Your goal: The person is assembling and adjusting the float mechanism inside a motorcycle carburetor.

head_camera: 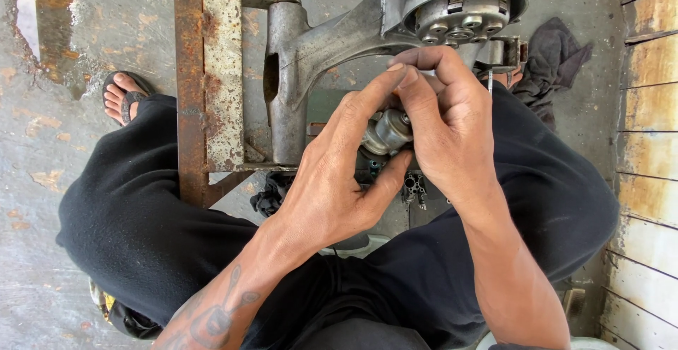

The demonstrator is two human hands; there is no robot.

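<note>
Small grey metal cylindrical part (387, 132) sits between both hands, above the lap and just below the grey engine casing (452, 7) — left hand (332, 180) wraps it from below-left, thumb under and fingers arched over the top. Right hand (445, 124) closes on its right end, fingertips meeting the left hand's above it; the exact pinch point is hidden, probably at the part's tip. Rusty steel frame (212, 74) stands to the left, dark rag (554, 60) on the concrete floor (56, 131) at right.
</note>
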